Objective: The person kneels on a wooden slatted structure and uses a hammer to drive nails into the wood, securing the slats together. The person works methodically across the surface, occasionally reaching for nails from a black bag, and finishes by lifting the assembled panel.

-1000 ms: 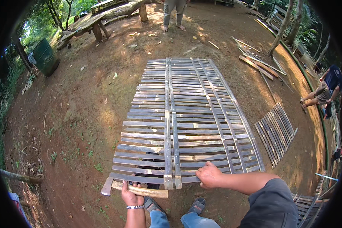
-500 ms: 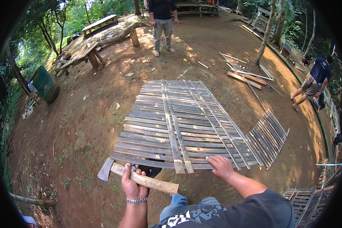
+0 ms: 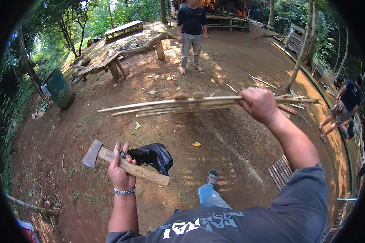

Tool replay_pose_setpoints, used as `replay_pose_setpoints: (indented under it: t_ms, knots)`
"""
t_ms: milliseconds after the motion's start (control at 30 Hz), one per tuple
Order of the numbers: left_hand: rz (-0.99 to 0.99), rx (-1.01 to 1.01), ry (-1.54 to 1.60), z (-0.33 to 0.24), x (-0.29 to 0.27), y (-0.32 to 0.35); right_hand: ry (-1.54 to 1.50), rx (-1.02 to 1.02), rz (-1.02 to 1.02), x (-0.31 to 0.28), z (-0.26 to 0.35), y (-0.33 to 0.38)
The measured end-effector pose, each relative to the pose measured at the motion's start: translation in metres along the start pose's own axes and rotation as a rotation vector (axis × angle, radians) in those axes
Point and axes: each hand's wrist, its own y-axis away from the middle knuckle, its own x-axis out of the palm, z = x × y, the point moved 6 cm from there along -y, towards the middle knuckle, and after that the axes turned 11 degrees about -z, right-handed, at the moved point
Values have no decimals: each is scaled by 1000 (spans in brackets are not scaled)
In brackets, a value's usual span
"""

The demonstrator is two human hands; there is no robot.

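Observation:
My right hand (image 3: 258, 103) is closed on the near edge of a bamboo slat panel (image 3: 158, 106), raised off the ground and seen nearly edge-on. Two crosspiece ends show blurred at its middle. A hatchet (image 3: 144, 170) with a worn wooden handle lies across my left hand (image 3: 121, 173), its steel head pointing left; the thumb is over the handle and some fingertips stick up beyond it. Against those fingers, on the far side of the handle, is a black plastic bag (image 3: 161, 156). Whether the fingers also hold the bag I cannot tell.
Another slatted panel (image 3: 280, 172) lies to the right near my arm. One person (image 3: 192, 36) stands ahead beyond the raised panel; another (image 3: 346, 103) is at the far right. A green drum (image 3: 60, 90) and wooden bench (image 3: 101, 67) stand left. Loose wood strips (image 3: 263, 82) lie beyond.
My right hand has risen and lifted the panel from lying flat to nearly edge-on. My left hand has shifted left with the hatchet, and the black bag shows more.

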Motion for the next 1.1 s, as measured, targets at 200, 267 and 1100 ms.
replay_pose_setpoints:
  t_ms: [200, 267, 1100]
  knots:
    - [-191, 183, 11, 28, 60, -71, 212, -60, -297, 46, -202, -179]
    - [-252, 225, 28, 40, 78, -92, 217, -181, -366, 68, -235, -220]
    - [-1060, -58, -158, 222, -37, -718, 571, 40, -74, 491, -470, -774]
